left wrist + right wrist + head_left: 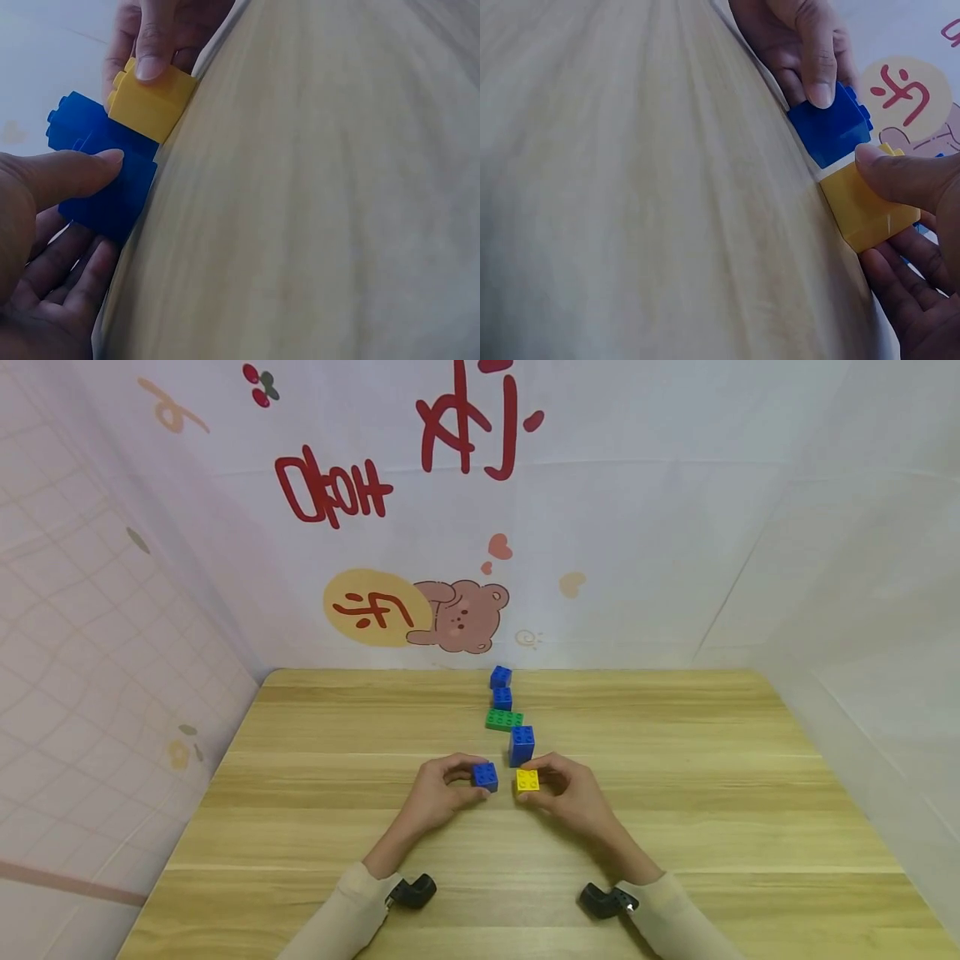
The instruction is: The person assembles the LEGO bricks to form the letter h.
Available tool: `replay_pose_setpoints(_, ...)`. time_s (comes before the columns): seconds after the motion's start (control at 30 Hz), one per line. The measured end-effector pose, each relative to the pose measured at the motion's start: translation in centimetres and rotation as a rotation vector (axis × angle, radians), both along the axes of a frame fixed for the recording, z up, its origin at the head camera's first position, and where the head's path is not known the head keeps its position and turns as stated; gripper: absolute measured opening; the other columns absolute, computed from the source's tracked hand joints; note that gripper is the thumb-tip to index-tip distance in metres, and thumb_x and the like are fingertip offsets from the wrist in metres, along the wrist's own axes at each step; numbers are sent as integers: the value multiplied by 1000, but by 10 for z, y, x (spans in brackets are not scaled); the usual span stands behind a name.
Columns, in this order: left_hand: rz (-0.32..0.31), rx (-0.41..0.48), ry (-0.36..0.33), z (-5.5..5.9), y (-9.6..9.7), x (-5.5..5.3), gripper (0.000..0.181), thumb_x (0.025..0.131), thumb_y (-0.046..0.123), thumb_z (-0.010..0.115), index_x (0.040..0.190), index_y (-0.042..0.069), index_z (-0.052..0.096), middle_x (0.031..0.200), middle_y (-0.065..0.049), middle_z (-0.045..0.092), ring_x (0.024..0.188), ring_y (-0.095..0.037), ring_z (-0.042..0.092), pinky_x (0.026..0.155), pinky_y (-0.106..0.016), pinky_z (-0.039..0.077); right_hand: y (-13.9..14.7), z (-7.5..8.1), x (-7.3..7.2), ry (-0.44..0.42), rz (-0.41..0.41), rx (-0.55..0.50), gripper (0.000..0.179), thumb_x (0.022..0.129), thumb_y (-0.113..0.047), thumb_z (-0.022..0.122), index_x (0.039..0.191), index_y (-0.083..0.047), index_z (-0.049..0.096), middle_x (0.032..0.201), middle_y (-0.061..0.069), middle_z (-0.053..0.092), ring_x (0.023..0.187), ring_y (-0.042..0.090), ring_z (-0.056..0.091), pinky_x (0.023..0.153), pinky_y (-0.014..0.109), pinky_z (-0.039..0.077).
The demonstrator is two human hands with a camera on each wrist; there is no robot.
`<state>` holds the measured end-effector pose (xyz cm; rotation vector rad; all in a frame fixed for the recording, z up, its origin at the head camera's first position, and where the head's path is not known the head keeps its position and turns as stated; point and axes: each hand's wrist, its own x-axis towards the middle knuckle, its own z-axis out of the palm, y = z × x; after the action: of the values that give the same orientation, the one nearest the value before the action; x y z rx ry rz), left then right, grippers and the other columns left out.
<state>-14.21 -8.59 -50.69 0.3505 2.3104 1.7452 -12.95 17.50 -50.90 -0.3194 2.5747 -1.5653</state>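
Note:
My left hand (438,789) pinches a blue toy brick (485,776) between thumb and fingers, low at the tabletop. To its right, my right hand (572,792) grips a yellow toy brick (527,780) the same way. A small gap separates these two bricks in the head view. Just behind the yellow one stands a taller blue brick block (522,746). In the left wrist view the thumb lies across the near face of the blue brick (112,191). The right wrist view has the right thumb on the yellow brick (870,202).
Behind the tall block, a flat green brick (504,720) lies on the wooden table (337,727). Two small blue bricks, one nearer (502,698) and one farther (501,677), sit beyond it near the back edge. A printed white curtain (637,527) hangs behind the table.

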Motion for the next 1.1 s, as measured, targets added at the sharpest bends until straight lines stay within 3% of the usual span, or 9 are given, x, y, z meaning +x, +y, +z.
replay_pose_setpoints(0.27, -54, -3, -3, 3, 0, 3, 38, 85, 9, 84, 121, 17, 74, 120, -6, 73, 103, -18, 71, 88, -23, 60, -4, 4, 2, 58, 37, 29, 35, 83, -30, 87, 114, -32, 72, 117, -10, 72, 108, 14, 69, 98, 32, 59)
replay_pose_setpoints(0.47, -76, 7, -8, 3, 0, 3, 39, 84, 9, 84, 122, 16, 74, 122, -7, 73, 105, -19, 71, 89, -22, 60, -8, 12, 2, 93, 65, -9, 35, 85, -29, 86, 116, -29, 71, 119, -8, 71, 116, 17, 68, 103, 38, 58)
replay_pose_setpoints(0.83, -69, 35, 22, 0, -1, 4, 39, 83, 7, 85, 120, 9, 71, 126, -14, 69, 112, -30, 69, 101, -43, 58, -17, 27, 2, 173, 103, -88, 34, 86, -22, 84, 118, -26, 71, 118, -5, 73, 113, 18, 69, 99, 40, 60)
replay_pose_setpoints(1.1, -72, 19, 8, 0, -1, 4, 39, 84, 12, 85, 121, 13, 71, 126, -8, 70, 111, -23, 69, 100, -35, 59, -29, 33, 2, 221, 119, -114, 36, 85, -16, 85, 119, -18, 72, 116, 1, 73, 107, 22, 71, 96, 41, 62)
